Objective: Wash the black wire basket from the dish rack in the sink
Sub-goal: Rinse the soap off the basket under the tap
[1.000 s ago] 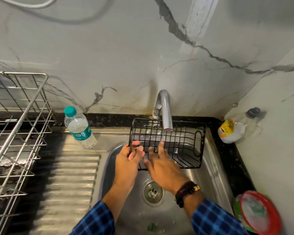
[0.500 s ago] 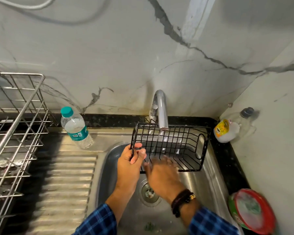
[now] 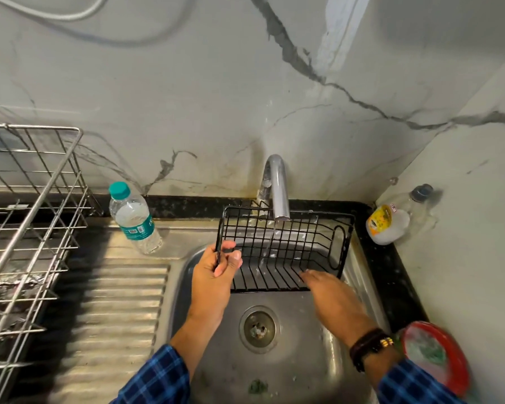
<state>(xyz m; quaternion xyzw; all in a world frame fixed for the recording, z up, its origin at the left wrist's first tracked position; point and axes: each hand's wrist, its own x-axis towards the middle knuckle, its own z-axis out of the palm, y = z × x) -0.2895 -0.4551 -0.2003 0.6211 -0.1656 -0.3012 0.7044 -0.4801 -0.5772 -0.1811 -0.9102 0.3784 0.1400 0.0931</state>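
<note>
Left grip [image 3: 216, 275]: back of hand toward me, thumb and fingertips curled round thin end wire of wire basket [image 3: 286, 252], pinching it. My left wrist nearly straight; forearm rises from bottom centre, leaning slightly right. Right grip [image 3: 330, 295]: flat, palm down, fingers [image 3: 308, 276] straight and close together, pointing up and left. Tips lie at basket's near edge; blurred, so cannot tell if they touch. My right forearm comes in from lower right. Grips apart, not touching each other.
</note>
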